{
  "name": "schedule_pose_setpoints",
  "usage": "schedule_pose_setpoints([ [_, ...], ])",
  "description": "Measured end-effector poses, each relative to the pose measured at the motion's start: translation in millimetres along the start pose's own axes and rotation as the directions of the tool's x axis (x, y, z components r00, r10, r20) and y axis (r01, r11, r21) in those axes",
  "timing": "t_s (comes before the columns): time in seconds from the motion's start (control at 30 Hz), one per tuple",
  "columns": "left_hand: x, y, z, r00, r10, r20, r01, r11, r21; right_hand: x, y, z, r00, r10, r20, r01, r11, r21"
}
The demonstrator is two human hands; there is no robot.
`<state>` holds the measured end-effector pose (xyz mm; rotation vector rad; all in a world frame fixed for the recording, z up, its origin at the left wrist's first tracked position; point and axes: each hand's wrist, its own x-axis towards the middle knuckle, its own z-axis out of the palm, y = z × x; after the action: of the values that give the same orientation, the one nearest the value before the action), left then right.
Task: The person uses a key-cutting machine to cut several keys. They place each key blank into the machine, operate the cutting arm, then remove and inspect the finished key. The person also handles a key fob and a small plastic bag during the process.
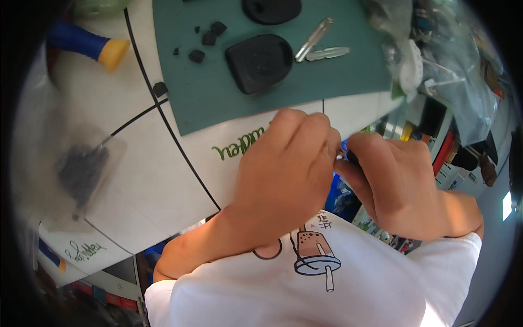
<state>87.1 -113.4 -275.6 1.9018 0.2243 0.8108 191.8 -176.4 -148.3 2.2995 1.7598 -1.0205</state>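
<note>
My left hand point(286, 163) is closed, its back up and its fingers curled towards my right hand point(395, 177). The right hand is closed too, thumb and forefinger pinched. Between the two sets of fingertips only a sliver of something small, dark and shiny shows; the fingers hide what it is. Just beyond, on a green mat point(218, 106), lies a black key fob shell point(259, 62), with another black shell point(271, 8) behind it. To their right rest two silver key blades point(314, 40), and to the left are several small black chunks point(209, 38).
The mat covers part of a white table point(180, 223) with black lines. A blue and yellow handle point(92, 44) lies at the far left, a bagged dark item point(81, 171) at the left. Clear plastic bags point(463, 92) crowd the right side. One black chunk point(159, 89) sits by the mat's edge.
</note>
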Motion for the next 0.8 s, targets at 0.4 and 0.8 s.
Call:
schedule_pose_setpoints([
  [0.4, 15.1, 44.3, -52.7, 0.714, -0.399, 0.575, 0.661, 0.656, -0.365, -48.9, 25.4, 32.5, 0.991, 0.129, -0.036, -0.014, 0.365, 0.931],
  [0.8, 19.3, 74.5, -68.7, 0.667, -0.427, 0.611, 0.6, 0.793, -0.1, -55.1, 6.2, 53.5, 0.962, 0.133, -0.24, 0.181, 0.351, 0.919],
])
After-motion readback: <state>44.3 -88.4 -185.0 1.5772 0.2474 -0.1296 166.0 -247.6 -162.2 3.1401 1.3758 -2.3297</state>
